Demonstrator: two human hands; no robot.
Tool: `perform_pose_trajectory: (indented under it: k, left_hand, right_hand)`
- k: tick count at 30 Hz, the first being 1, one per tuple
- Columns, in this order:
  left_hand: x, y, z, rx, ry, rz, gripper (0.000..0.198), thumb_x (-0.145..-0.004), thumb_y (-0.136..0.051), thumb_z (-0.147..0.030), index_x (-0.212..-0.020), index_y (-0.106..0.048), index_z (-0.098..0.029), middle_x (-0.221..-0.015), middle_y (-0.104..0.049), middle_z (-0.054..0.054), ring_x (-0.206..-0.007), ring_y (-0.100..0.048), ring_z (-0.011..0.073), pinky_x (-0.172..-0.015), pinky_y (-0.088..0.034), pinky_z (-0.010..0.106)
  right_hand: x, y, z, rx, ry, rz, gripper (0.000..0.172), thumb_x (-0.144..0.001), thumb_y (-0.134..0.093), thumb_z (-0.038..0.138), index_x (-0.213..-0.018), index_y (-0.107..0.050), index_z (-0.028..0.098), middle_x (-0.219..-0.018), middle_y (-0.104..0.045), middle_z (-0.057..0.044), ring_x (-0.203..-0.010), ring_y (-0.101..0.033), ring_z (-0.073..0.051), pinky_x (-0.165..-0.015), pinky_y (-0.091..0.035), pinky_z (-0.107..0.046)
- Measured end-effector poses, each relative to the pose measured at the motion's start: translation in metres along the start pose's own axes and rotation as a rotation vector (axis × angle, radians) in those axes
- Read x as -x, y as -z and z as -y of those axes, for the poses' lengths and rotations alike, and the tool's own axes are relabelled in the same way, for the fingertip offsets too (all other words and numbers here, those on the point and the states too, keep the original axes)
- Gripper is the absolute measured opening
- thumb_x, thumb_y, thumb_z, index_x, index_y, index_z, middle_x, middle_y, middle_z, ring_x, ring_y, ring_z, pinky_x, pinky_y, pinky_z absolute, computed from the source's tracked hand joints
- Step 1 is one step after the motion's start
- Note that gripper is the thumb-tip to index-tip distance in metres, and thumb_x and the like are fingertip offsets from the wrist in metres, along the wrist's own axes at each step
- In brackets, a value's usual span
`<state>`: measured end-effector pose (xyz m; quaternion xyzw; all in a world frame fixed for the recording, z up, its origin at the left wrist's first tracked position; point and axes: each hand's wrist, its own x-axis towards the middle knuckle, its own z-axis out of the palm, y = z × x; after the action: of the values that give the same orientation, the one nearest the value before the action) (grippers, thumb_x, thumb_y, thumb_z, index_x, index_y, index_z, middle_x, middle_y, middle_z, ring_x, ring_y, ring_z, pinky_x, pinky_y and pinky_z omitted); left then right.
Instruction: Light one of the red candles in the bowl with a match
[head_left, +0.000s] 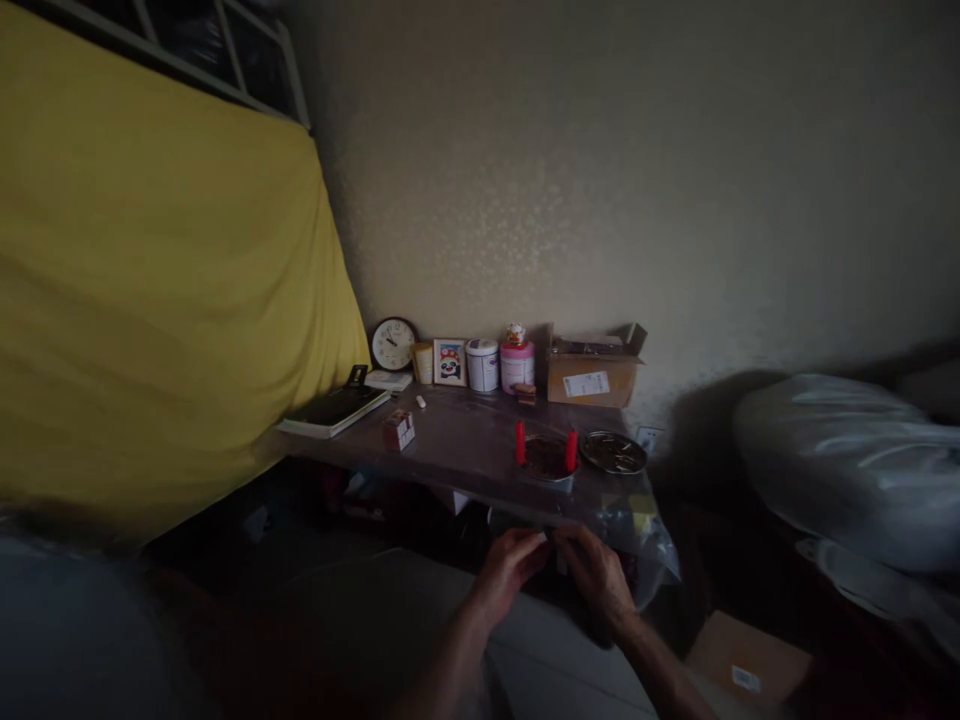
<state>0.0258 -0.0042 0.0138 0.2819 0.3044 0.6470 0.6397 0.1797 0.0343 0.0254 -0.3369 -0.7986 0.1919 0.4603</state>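
My left hand (pixel 512 568) is in front of the table's near edge, its fingers curled around something small. A pale bit shows at its fingertips, too dim to name. Right beside it, my right hand (pixel 592 572) is closed in a pinch, fingertips almost meeting those of the left. Whatever lies between them is hidden. Just beyond the hands, a red candle (pixel 520 443) and a second red candle (pixel 571 451) stand upright at a round dark dish (pixel 547 472). To its right lies a metal plate (pixel 615 464) with small thin pieces on it.
Along the wall stand a clock (pixel 394 344), a framed panda picture (pixel 450 362), a white tin (pixel 482 366), a pink tin (pixel 517 369) and an open cardboard box (pixel 589 380). A small patterned box (pixel 399 430) and a dark notebook (pixel 337 411) lie left. Yellow cloth (pixel 165 270) hangs beside the table.
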Motion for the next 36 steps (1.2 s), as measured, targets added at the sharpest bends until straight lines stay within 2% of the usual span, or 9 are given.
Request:
perform_pose_trajectory:
  k: [7,12,18,22,24,27,30,32,36]
  left_hand:
    - [-0.002,-0.010,-0.011,0.010,-0.005,0.011,0.015,-0.072,-0.072,-0.023,-0.084,-0.068,-0.016,-0.087,-0.072,0.005,-0.087,-0.066,0.0178,-0.084,-0.046,0.031]
    - [-0.001,-0.036,-0.031,0.026,-0.055,0.017,0.017,-0.069,-0.075,-0.025,-0.083,-0.068,-0.019,-0.087,-0.072,0.001,-0.088,-0.065,0.0158,-0.079,-0.048,0.026]
    - [0.003,-0.063,-0.035,0.015,-0.093,0.072,0.016,-0.068,-0.075,-0.025,-0.079,-0.068,-0.017,-0.086,-0.071,0.003,-0.090,-0.063,0.0173,-0.085,-0.046,0.029]
    - [0.003,-0.064,-0.029,-0.005,-0.075,0.044,0.021,-0.065,-0.078,-0.027,-0.080,-0.067,-0.017,-0.086,-0.071,0.003,-0.089,-0.064,0.0174,-0.083,-0.046,0.029]
    - [0.002,-0.064,-0.028,-0.011,-0.073,0.030,0.020,-0.066,-0.077,-0.028,-0.079,-0.067,-0.018,-0.085,-0.071,0.003,-0.088,-0.064,0.0164,-0.081,-0.046,0.027]
    - [0.002,-0.069,-0.028,-0.024,-0.093,0.039,0.017,-0.068,-0.075,-0.028,-0.077,-0.067,-0.017,-0.082,-0.070,0.003,-0.085,-0.063,0.0153,-0.080,-0.046,0.027]
    - [0.003,-0.075,-0.032,-0.044,-0.125,0.053,0.018,-0.069,-0.074,-0.027,-0.081,-0.067,-0.016,-0.086,-0.071,0.004,-0.087,-0.063,0.0160,-0.083,-0.045,0.028]
    - [0.002,-0.074,-0.035,-0.059,-0.126,0.044,0.021,-0.069,-0.074,-0.029,-0.084,-0.067,-0.016,-0.093,-0.071,0.007,-0.091,-0.063,0.0178,-0.085,-0.044,0.029]
    - [-0.001,-0.052,-0.039,-0.072,-0.118,-0.028,0.022,-0.069,-0.074,-0.032,-0.083,-0.066,-0.017,-0.097,-0.071,0.007,-0.092,-0.063,0.0179,-0.085,-0.044,0.030]
  right_hand:
    - [-0.008,0.014,0.009,0.050,-0.016,-0.177,0.020,-0.090,-0.046,0.032,-0.086,-0.060,0.019,-0.078,-0.068,-0.002,-0.071,-0.065,-0.016,-0.065,-0.050,-0.024]
    - [-0.016,0.036,0.033,0.059,0.049,-0.306,0.018,-0.092,-0.045,0.029,-0.094,-0.059,0.019,-0.089,-0.066,-0.006,-0.084,-0.064,-0.017,-0.076,-0.050,-0.027]
    - [-0.017,0.034,0.035,0.107,0.199,-0.277,0.016,-0.091,-0.043,0.022,-0.095,-0.059,0.021,-0.093,-0.066,-0.006,-0.090,-0.063,-0.016,-0.080,-0.051,-0.028]
    - [-0.015,0.044,0.032,0.148,0.203,-0.331,0.016,-0.090,-0.043,0.019,-0.093,-0.058,0.021,-0.087,-0.065,-0.006,-0.083,-0.063,-0.017,-0.075,-0.051,-0.029]
    - [-0.012,0.051,0.037,0.152,0.192,-0.376,0.016,-0.090,-0.043,0.019,-0.097,-0.057,0.021,-0.093,-0.065,-0.007,-0.088,-0.062,-0.018,-0.079,-0.050,-0.030]
    - [-0.010,0.052,0.039,0.136,0.189,-0.328,0.017,-0.089,-0.045,0.021,-0.097,-0.059,0.022,-0.099,-0.064,-0.007,-0.095,-0.060,-0.018,-0.084,-0.048,-0.030]
    - [-0.015,0.047,0.019,0.116,0.107,-0.266,0.017,-0.086,-0.046,0.023,-0.086,-0.063,0.022,-0.084,-0.066,-0.005,-0.079,-0.062,-0.017,-0.072,-0.049,-0.027]
    - [-0.019,0.046,0.001,0.108,-0.023,-0.334,0.017,-0.084,-0.046,0.025,-0.083,-0.062,0.019,-0.076,-0.064,-0.006,-0.069,-0.059,-0.017,-0.063,-0.047,-0.028]
    - [-0.021,0.058,-0.017,0.034,-0.225,-0.479,0.023,-0.085,-0.047,0.034,-0.086,-0.062,0.017,-0.080,-0.063,-0.005,-0.073,-0.057,-0.017,-0.066,-0.045,-0.028]
